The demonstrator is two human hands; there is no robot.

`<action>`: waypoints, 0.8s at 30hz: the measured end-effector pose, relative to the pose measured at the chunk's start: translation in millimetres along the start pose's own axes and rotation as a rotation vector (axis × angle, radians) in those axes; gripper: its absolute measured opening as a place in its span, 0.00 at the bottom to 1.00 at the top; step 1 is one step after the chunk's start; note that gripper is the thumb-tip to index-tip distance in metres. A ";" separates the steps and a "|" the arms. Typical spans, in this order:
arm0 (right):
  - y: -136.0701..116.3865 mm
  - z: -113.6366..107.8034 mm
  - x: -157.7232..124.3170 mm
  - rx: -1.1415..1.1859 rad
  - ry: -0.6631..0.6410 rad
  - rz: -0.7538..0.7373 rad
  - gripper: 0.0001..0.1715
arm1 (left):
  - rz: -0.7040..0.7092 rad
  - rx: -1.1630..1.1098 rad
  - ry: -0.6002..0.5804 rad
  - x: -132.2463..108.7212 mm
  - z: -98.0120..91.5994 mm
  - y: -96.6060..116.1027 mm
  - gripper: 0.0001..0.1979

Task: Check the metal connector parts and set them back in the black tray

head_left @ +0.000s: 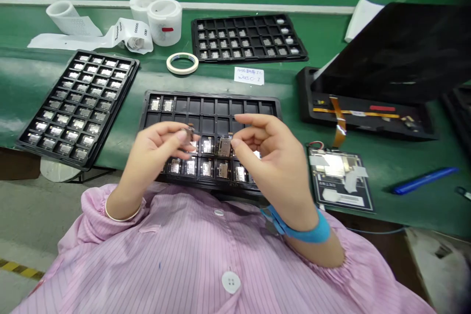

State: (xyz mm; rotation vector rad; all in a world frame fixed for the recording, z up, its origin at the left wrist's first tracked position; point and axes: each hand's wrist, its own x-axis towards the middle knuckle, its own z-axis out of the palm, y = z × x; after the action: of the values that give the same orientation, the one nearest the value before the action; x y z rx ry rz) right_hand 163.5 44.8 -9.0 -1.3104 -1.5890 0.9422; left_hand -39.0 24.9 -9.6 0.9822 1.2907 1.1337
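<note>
My left hand (158, 149) pinches a small metal component (189, 133) between thumb and fingertips, held above a black compartment tray (211, 108) right in front of me. My right hand (265, 152), with a blue wrist strap, hovers over the tray's right half. Its thumb and forefinger are pinched together near another small metal part (223, 146); I cannot make out whether that part is lifted. The tray's near rows hold several metal parts and its far rows are mostly bare.
A full black tray (79, 103) lies at the left and a part-filled one (248, 38) at the back. Label rolls (158, 17) and a tape ring (182, 63) sit behind. At the right are a black screen assembly (371, 88), a circuit board (340, 176) and a blue pen (425, 180).
</note>
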 end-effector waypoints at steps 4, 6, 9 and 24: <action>19.5 24.1 18.6 -0.100 -0.064 0.007 0.18 | 0.099 0.335 0.296 11.8 -27.3 0.6 0.13; 25.4 39.5 23.6 -0.163 -0.125 0.016 0.19 | 0.078 0.510 0.296 14.4 -36.4 0.3 0.12; 26.4 60.7 27.0 -0.234 -0.193 0.039 0.19 | 0.062 0.681 0.297 15.6 -46.6 -0.9 0.11; 18.2 84.1 25.6 -0.473 -0.264 -0.133 0.13 | 0.064 1.101 0.295 13.2 -63.9 -11.8 0.09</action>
State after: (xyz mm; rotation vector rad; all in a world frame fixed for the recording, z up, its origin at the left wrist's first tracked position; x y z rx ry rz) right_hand 89.0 70.3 -52.1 -1.4101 -2.1714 0.7011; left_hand -102.5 31.3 -27.7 1.6750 2.2127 0.5536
